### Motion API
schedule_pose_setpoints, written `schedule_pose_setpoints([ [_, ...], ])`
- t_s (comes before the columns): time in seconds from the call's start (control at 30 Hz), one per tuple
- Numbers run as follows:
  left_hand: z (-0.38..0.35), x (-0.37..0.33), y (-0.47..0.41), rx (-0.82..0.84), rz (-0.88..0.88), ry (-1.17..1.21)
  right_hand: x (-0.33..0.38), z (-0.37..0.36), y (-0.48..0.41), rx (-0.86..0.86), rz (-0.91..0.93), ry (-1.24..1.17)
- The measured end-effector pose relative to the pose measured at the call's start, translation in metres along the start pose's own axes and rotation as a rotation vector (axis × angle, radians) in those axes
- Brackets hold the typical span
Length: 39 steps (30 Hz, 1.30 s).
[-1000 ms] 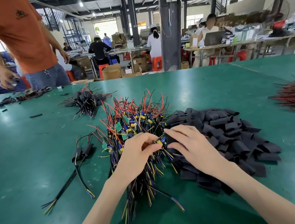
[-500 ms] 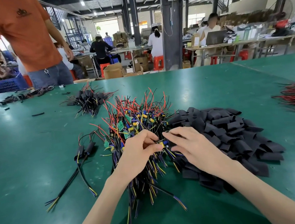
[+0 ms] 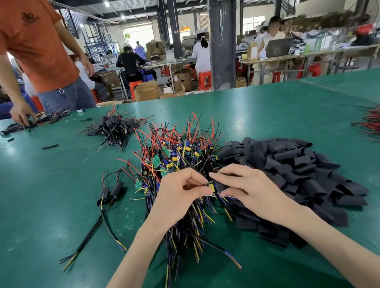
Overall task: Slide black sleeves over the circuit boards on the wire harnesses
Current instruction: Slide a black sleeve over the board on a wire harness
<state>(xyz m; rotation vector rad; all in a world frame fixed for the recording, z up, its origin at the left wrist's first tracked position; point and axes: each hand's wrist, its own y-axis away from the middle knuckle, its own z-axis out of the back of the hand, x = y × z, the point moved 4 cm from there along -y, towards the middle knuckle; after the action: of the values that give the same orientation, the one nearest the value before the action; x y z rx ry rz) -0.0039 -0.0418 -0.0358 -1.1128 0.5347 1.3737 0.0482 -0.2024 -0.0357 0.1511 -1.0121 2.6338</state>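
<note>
So the person's left hand (image 3: 179, 198) is pinching a small circuit board with a yellow part on it (image 3: 209, 186) between thumb and forefinger, right over the tangled heap of red, black and blue wire harnesses (image 3: 176, 158); the right hand (image 3: 250, 190) pinches one flat black sleeve (image 3: 220, 186) just at 3 o'clock of the board, touching or nearly so, can't tell which; both look lined up on a 9-to-3 axis, so the slide would probably run toward 9; the loose heap of black sleeves (image 3: 299, 164) sits at 3 o'clock on the green table top (image 3: 41, 201); a couple of already sleeved harnesses (image 3: 111, 192) lie at 9 o'clock, well apart.
</note>
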Motion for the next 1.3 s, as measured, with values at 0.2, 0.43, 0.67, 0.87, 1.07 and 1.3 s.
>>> schedule_pose_setpoints([
  [0.2, -0.004, 0.006, 0.001, -0.015, 0.094, 0.021, 0.007, 0.000, -0.001, -0.018, 0.052, 0.147],
  [0.43, -0.002, 0.005, 0.000, -0.022, 0.059, 0.070, -0.001, -0.004, -0.001, 0.017, -0.092, -0.031],
  [0.67, -0.001, 0.006, 0.001, -0.026, 0.081, 0.143, -0.008, -0.002, -0.001, 0.073, -0.236, -0.111],
  [0.87, 0.000, 0.012, -0.002, -0.018, 0.143, 0.181, 0.000, -0.002, -0.003, 0.084, -0.187, -0.060],
  [1.07, -0.001, 0.007, -0.002, -0.077, 0.048, 0.124, -0.004, -0.004, -0.003, 0.078, -0.271, -0.145],
  [1.3, -0.008, 0.006, -0.001, -0.078, -0.020, -0.021, -0.005, -0.015, 0.000, 0.186, -0.300, -0.051],
])
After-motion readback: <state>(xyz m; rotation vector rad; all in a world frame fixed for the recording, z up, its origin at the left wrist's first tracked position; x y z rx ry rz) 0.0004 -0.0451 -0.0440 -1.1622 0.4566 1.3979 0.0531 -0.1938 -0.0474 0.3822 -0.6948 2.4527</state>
